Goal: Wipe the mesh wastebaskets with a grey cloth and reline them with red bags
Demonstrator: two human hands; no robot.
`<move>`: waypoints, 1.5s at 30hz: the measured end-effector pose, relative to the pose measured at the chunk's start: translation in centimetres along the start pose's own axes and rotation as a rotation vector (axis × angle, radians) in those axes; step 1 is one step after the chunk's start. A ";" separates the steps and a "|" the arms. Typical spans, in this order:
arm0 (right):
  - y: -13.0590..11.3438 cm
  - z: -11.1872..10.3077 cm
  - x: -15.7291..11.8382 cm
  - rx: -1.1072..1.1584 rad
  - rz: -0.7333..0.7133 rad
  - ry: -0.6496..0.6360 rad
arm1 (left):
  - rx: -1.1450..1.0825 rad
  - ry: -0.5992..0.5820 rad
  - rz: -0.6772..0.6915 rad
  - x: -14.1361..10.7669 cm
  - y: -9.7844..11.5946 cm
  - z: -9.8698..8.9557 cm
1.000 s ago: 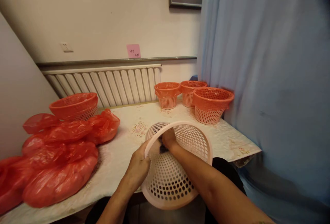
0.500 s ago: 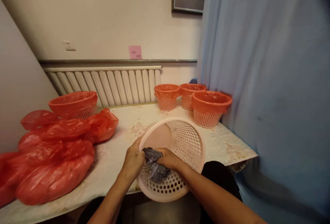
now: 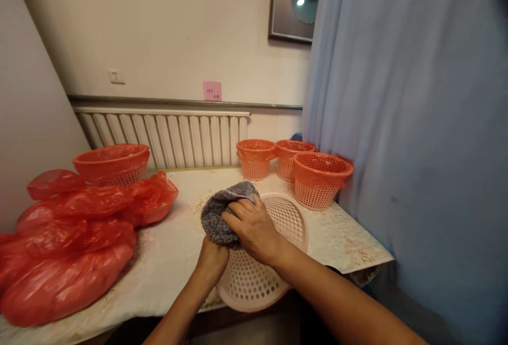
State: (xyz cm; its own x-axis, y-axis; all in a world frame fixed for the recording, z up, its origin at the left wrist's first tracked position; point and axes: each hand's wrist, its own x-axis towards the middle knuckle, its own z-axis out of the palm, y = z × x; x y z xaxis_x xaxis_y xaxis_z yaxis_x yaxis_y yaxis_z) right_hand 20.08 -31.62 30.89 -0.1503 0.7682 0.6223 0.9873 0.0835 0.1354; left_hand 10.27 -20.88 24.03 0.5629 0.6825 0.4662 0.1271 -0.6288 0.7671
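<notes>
A pale pink plastic basket [image 3: 254,284] with a holed wall leans on its side at the table's front edge, its mouth tilted toward me. My left hand [image 3: 214,257] is closed at the basket's left rim, with its fingers largely hidden beneath a grey cloth. The speckled grey cloth [image 3: 218,218] lies bunched over the upper left of the rim. From above, my right hand [image 3: 254,228] presses on the cloth with bent fingers and grips it.
Red plastic bags [image 3: 75,276] pile up on the left of the table [image 3: 170,265]. A red-lined basket [image 3: 111,165] stands behind them. Three more red-lined baskets, the nearest [image 3: 321,181] among them, stand at back right beside a blue curtain [image 3: 416,149].
My right hand has brought the grey cloth up from inside the basket onto its left rim. The cloth now covers much of my left hand's fingers. The view has tilted slightly upward.
</notes>
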 end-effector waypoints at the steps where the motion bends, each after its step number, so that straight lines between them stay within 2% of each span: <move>1: 0.5 0.3 0.3 -0.033 -0.026 -0.017 | 0.011 0.003 -0.005 -0.1 -0.1 -0.1; 4: 3.2 0.6 0.8 -0.060 -0.001 -0.006 | 0.013 0.017 0.016 -0.4 -0.3 -0.6; 6: 5.9 0.7 0.3 -0.027 0.117 0.042 | -0.004 0.026 0.012 -0.6 -0.6 -1.0; 8: 9.0 1.4 -0.9 0.072 0.295 0.106 | -0.024 0.061 -0.042 -0.9 -1.2 -1.6; 10: 11.7 2.9 -3.0 0.263 0.503 0.151 | -0.049 0.131 -0.111 -1.2 -1.9 -2.0; 12: 13.1 5.3 -5.6 0.481 0.807 0.179 | -0.083 0.207 -0.169 -1.6 -2.8 -2.2; 14: 12.9 7.9 -8.5 0.522 0.920 0.171 | -0.116 0.260 -0.202 -2.3 -3.7 -2.0; 17: 11.0 11.0 -11.8 0.527 1.020 0.180 | -0.125 0.275 -0.207 -3.7 -4.9 -1.3; 19: 10.2 11.8 -12.6 0.505 1.066 0.205 | -0.128 0.238 -0.195 -4.6 -5.6 -0.9; 21: 10.2 11.3 -12.0 0.472 1.083 0.233 | -0.127 0.206 -0.204 -5.1 -5.9 -1.0; 23: 10.7 9.6 -10.3 0.450 1.054 0.253 | -0.115 0.210 -0.219 -5.1 -5.9 -1.7; 25: 10.8 7.1 -7.9 0.422 0.940 0.248 | -0.079 0.226 -0.212 -4.5 -5.5 -2.7; 26: 10.5 5.7 -6.6 0.406 0.847 0.231 | -0.050 0.225 -0.184 -4.1 -5.1 -3.2; 29: 7.9 1.9 -3.0 0.139 0.344 0.115 | 0.071 0.144 -0.005 -2.7 -3.2 -4.4; 31: 5.6 0.3 -1.2 0.020 0.133 0.012 | 0.109 0.050 0.147 -2.0 -1.6 -4.7; 33: 3.6 -0.3 0.1 -0.039 -0.013 -0.055 | 0.081 -0.030 0.214 -1.5 -0.2 -4.8; 35: 2.2 -0.1 0.8 -0.066 -0.089 -0.079 | -0.006 -0.083 0.187 -1.4 0.6 -4.5; 37: 1.5 0.8 1.0 -0.083 -0.104 -0.083 | -0.063 -0.090 0.121 -1.5 0.5 -4.1; 40: 0.9 2.2 0.9 -0.089 -0.110 -0.096 | 0.003 -0.057 0.074 -1.8 -1.3 -3.3; 45: 0.9 2.9 0.1 -0.049 -0.071 -0.112 | 0.068 -0.091 0.177 -2.4 -4.3 -2.4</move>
State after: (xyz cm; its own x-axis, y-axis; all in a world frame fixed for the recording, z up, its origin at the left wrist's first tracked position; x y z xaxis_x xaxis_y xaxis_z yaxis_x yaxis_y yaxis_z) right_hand 21.08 -29.63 28.85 -0.2099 0.8278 0.5203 0.9703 0.1111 0.2147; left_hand 6.44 -18.96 20.67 0.6523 0.5248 0.5470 0.0733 -0.7619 0.6436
